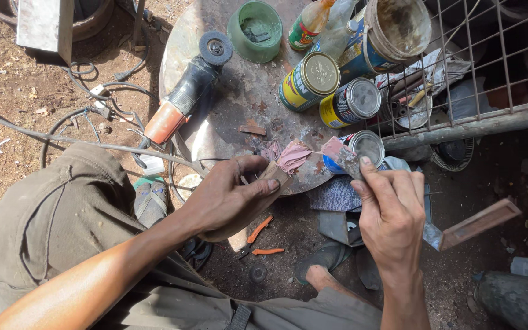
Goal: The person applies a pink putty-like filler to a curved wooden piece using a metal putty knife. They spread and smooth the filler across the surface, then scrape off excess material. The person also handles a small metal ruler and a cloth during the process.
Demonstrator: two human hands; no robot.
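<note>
My left hand [230, 192] grips a flat wooden board [276, 174] with a lump of pink putty [293, 156] at its tip. My right hand [392, 211] holds a putty knife [341, 153] whose blade is smeared with the same pink paste, close to the board's tip. A second scraper with a wooden handle [478, 223] juts out to the right from under my right hand. Both hands hover at the near edge of a round metal table [239, 101].
On the table lie an angle grinder [184, 98], a green bowl [256, 30], several paint tins [310, 79], a bottle [310, 24] and a dirty bucket [398, 27]. A wire mesh frame [490, 67] stands at right. Orange pliers [258, 235] and cables [87, 116] lie on the dirt.
</note>
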